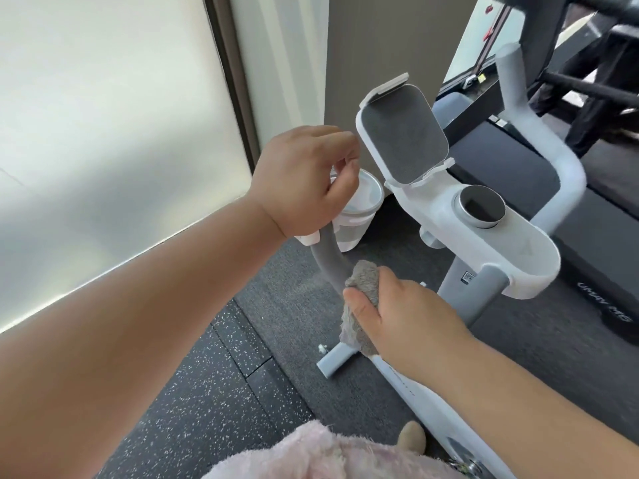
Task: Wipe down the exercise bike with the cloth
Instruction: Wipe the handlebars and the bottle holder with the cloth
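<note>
Cloth (363, 281) was grey and fuzzy, bunched up in the right hand (408, 319), with thumb and fingers curled round it and pressing it onto the grey curved handlebar (328, 261), a bit below the middle of the frame. Some of it hung loose under the thumb.

Left hand (304, 181) sat higher up, center-left, with fingers curled round the upper part of that same bar, so both hands were on one handlebar.

Rest of the white exercise bike (484, 243) spread off to the right, with a tilted tablet holder (401, 143) and a round dark dial (479, 205) just below it. A black treadmill (587, 229) stood behind it on the right, and a white tub (363, 205) peeked out behind the left hand. Floor (207, 375) was dark speckled rubber, and some pink fluffy fabric (294, 454) showed at the bottom edge.
</note>
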`<state>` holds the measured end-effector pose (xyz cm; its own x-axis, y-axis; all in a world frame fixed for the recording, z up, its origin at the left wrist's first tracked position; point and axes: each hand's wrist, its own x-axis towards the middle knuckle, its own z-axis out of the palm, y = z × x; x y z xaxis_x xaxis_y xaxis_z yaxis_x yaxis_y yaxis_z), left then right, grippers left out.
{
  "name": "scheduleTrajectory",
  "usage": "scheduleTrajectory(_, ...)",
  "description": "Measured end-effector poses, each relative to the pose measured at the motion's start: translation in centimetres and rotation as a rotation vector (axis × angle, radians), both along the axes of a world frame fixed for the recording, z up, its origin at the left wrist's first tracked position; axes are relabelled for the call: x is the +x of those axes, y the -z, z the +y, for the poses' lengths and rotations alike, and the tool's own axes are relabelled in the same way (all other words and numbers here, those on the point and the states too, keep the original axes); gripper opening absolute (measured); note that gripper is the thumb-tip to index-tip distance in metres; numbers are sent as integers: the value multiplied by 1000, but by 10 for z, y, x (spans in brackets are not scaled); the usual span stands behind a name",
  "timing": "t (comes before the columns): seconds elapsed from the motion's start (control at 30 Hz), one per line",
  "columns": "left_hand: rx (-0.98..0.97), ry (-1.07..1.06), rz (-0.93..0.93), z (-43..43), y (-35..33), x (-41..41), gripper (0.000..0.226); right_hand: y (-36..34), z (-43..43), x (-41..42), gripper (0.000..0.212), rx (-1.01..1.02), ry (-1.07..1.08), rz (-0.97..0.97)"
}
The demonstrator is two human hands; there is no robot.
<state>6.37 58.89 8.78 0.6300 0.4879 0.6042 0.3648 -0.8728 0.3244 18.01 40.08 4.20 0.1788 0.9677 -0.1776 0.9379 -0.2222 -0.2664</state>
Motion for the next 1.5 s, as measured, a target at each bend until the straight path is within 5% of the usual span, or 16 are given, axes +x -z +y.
scheduleTrajectory(0.27,11,5,2,1,1,0,17,-4,40,-21,35,106,75,434)
scheduleTrajectory(0.57,-22,-1,-7,4,4,1,25,-7,24,-23,43,58,77,110)
scheduleTrajectory(0.77,-38,19,1,3,6,0,21,-1,34,-42,47,171,99,120)
scheduleTrajectory(1.0,-36,7,-20,5,8,2,18,-12,2,-21,63,-67,-10,131)
scheduleTrajectory(1.27,23,-7,-73,3,12,2,20,4,30,-41,67,164,40,-46)
scheduleTrajectory(1.5,10,-23,-68,3,11,2,19,2,12,-29,79,98,-32,-107)
